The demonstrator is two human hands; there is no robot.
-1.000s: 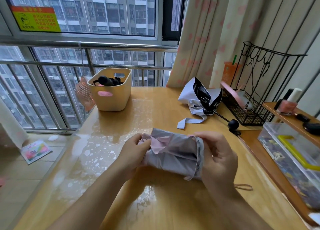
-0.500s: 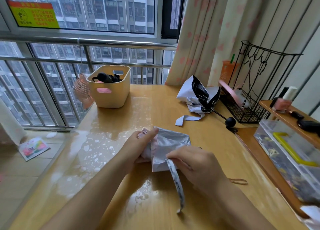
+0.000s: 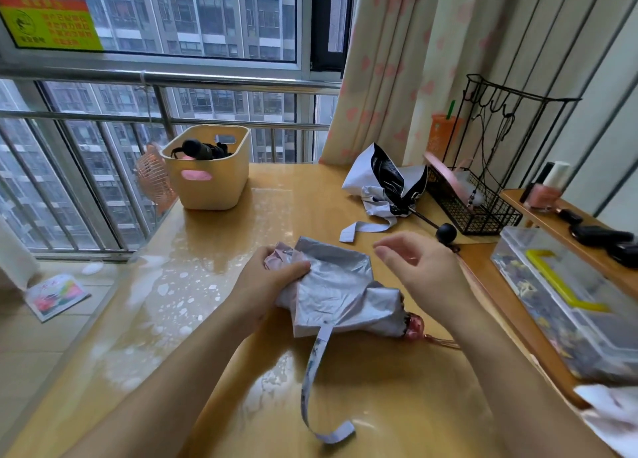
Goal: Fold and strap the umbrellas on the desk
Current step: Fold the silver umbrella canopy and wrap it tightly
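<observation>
On the floor at the far left lies a colourful booklet [image 3: 57, 295], and at the desk's [image 3: 241, 406] back left corner a small pink fan [image 3: 153, 178] sits just beside a cream bin [image 3: 210, 167] that holds a black folded umbrella [image 3: 200, 148]. Your left hand [image 3: 267, 281] is curled round the bunched left end of the silver umbrella [image 3: 341, 292], thumb on top, pinning the gathered cloth. That umbrella lies across the middle of the desk right in front of you, roughly folded but loose, with its pink handle [image 3: 414, 324] poking out at the right end. Its strap [image 3: 316, 371] is undone and trails toward you, the tip curling on the desk. Your right hand [image 3: 421, 267] hovers just above the umbrella's right half, fingers relaxed and slightly bent, holding nothing and not touching the cloth. Farther back and to the right, the black and white umbrella [image 3: 386, 185] lies crumpled and unfolded, its own pale strap [image 3: 366, 228] flat on the desk and its round black knob [image 3: 446, 232] pointing toward your right hand. Just beside it stands a black wire rack [image 3: 473, 202] in front of the curtain [image 3: 397, 60]. At the far right a clear plastic box [image 3: 569, 302] with a yellow handle sits on a lower shelf, with a pink bottle [image 3: 547, 192] behind it.
</observation>
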